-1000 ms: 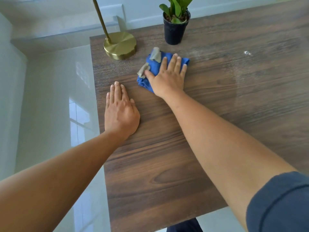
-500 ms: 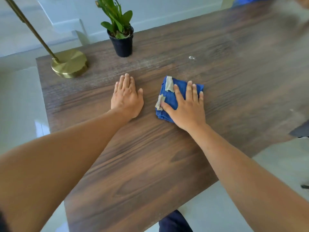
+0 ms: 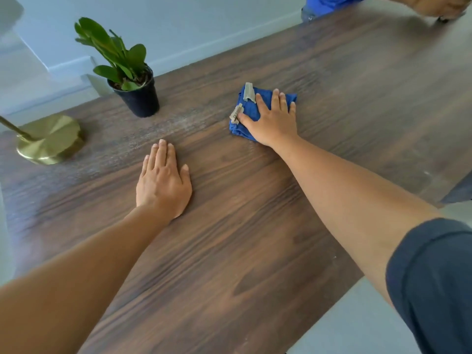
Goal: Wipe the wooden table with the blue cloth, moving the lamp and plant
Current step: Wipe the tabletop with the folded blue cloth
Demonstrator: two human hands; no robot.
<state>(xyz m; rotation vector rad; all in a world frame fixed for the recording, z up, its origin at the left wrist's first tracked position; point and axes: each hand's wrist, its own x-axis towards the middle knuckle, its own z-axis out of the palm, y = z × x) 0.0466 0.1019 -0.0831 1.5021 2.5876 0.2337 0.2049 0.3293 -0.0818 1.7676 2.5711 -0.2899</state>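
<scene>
While your right hand [image 3: 272, 121] lay flat with straight fingers pressing the folded blue cloth [image 3: 249, 111], the stock of the scene stood as follows

Blue cloth: on the wooden table [image 3: 255, 226], mid-surface toward the far edge, two pale tags showing at its left side; your palm covered its right half

Left hand [image 3: 163, 185]: flat on bare wood, fingers straight and together, holding nothing, nearer to you than the cloth and to its left

Plant [image 3: 132, 83]: in a black pot, upright at the far edge, well to the left of the cloth

Lamp [image 3: 48, 140]: brass base and a slanted stem only, at the far left end; its head was out of view

Dusty band: a pale streak, possibly unwiped dust, ran from beside the lamp base past the pot toward the cloth

Governing relation: plant and lamp both lay leftward of the cloth, along the table's long axis, and your left hand was clearly the nearer one to each; judged from this, it would do the lifting while the right swept beneath

Also noted: someone else's hand [image 3: 439, 6] at the far right corner
</scene>
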